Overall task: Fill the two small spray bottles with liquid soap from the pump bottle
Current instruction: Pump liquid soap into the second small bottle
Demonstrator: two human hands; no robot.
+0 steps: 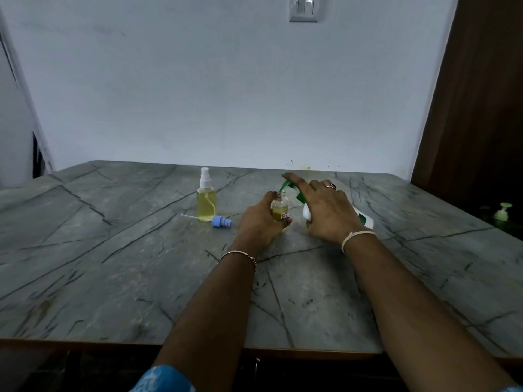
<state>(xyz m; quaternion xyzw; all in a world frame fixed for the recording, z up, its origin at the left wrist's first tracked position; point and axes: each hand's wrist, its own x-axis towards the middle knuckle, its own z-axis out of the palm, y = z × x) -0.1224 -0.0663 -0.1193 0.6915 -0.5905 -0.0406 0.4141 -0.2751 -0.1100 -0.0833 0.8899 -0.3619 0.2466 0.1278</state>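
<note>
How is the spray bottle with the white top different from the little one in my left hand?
The white-topped bottle is taller and capped; the small bottle is shorter, its neck open under the green pump spout. The white-topped bottle stands free; the left hand grips the small bottle. Only the small bottle shows a label. Both are clear, upright and hold yellowish liquid.

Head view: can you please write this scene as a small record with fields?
left hand: grips the small open bottle, held upright
right hand: index finger lies on the pump bottle's green head
spout: above the small open bottle's mouth
second spray bottle: capped, yellow liquid inside
blue sprayer: lies on the table beside it
</note>
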